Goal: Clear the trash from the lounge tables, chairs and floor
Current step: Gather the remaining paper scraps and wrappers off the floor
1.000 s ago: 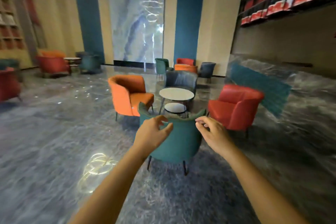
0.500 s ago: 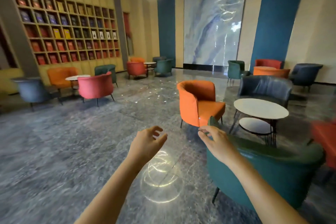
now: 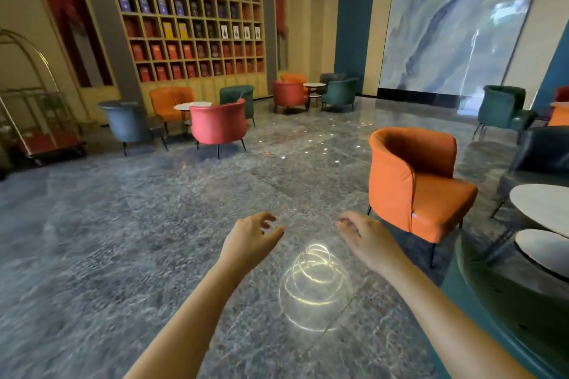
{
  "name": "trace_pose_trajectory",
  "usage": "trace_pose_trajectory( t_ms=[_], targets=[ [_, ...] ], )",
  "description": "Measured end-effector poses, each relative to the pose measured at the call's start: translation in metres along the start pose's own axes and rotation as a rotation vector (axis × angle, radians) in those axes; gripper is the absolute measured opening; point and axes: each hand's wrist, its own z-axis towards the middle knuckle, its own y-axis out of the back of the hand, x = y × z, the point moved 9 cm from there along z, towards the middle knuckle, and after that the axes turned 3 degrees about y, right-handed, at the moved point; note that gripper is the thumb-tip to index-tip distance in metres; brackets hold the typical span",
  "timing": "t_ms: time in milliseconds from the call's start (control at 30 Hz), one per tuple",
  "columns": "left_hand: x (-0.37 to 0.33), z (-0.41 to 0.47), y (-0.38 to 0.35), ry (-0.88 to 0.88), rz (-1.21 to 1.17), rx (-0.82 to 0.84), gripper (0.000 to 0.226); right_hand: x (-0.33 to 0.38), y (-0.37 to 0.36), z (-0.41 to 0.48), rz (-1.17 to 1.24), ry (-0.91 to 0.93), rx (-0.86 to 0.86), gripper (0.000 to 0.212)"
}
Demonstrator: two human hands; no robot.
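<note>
Both hands out front over the glossy grey marbled floor (image 3: 123, 240). The left hand (image 3: 249, 240) is loose, fingers lightly bent, gripping nothing, and the right hand (image 3: 366, 237) is the same, relaxed and bare. Just right of it stands one orange leather tub armchair (image 3: 412, 181). Beyond that are two round white tabletops (image 3: 545, 206), one low beside the other, with the teal curved chair back (image 3: 508, 301) at the near right edge. Far left is a cluster of four tub chairs (image 3: 218, 123) — grey-blue, orange, teal, pink — ringing one small white round table (image 3: 191, 106). Pale specks (image 3: 308, 148) dot the floor mid-room, but whether they are litter or glints of light I cannot tell. One coiled light reflection (image 3: 314, 280) shines on the floor between the forearms.
</note>
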Motion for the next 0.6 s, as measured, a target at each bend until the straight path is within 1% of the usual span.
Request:
trace_pose_trajectory(
  t_ms=[100, 200, 333, 467, 600],
  targets=[
    [0.026, 0.084, -0.007, 0.008, -0.002, -0.012, 0.036, -0.019, -0.025, 0.081, -0.033, 0.014, -0.005, 0.032],
    [0.044, 0.175, -0.005, 0.023, 0.014, -0.006, 0.037, -0.034, -0.044, 0.168, -0.099, 0.026, 0.033, 0.036],
    [0.046, 0.293, -0.009, -0.021, 0.072, 0.001, 0.04, -0.055, -0.048, 0.276, -0.214, 0.047, 0.007, 0.039],
    [0.04, 0.392, -0.045, -0.095, 0.123, 0.064, 0.044, -0.096, -0.048, 0.354, -0.275, 0.044, -0.06, 0.041],
    [0.052, 0.484, -0.099, -0.179, 0.156, 0.145, 0.044, -0.161, -0.061, 0.434, -0.231, 0.016, -0.098, 0.037]
  ],
)
